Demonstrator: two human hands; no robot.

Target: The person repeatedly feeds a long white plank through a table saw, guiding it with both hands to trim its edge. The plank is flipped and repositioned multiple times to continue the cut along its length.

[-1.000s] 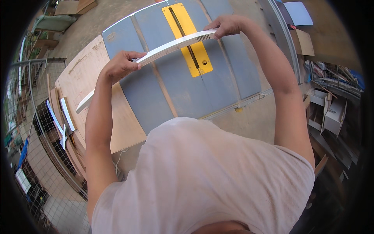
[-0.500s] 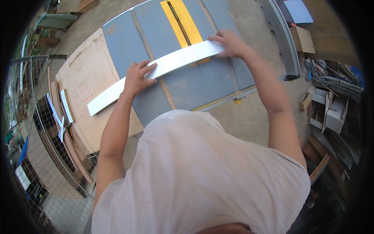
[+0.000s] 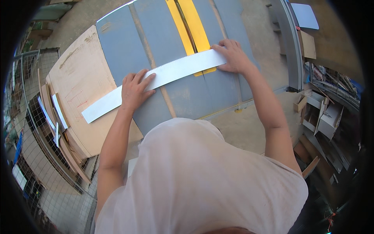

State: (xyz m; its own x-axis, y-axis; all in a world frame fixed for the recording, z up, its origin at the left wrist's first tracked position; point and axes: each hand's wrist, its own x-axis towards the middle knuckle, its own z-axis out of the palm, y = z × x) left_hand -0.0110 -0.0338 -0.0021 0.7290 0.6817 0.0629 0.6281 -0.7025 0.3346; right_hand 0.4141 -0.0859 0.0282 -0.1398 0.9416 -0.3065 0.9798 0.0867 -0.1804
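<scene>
A long white board strip (image 3: pixel 177 71) lies slantwise across the grey table saw top (image 3: pixel 120 43), over the near part of the yellow insert plate (image 3: pixel 200 33) and its dark slot. My left hand (image 3: pixel 135 89) is closed on the strip left of its middle, with the fingers over the far edge and the thumb at the near edge. At the strip's right end my right hand (image 3: pixel 233 58) grips it, fingers on the far side and thumb on the near side. The strip's left end rests over the plywood panel (image 3: pixel 74 74) beside the saw top.
A long metal fence rail (image 3: pixel 289 46) stands along the right. White box-like pieces (image 3: pixel 331 121) and boards are heaped beyond it. On the left, narrow wood offcuts (image 3: pixel 64 144) lie by a wire mesh fence (image 3: pixel 33 117). Concrete floor (image 3: pixel 249 128) shows near my right arm.
The saw top, strip and hands sit lower in the picture as the view has shifted. The right hand, blurred before, is now sharp on the strip's end. Both hands have kept their hold.
</scene>
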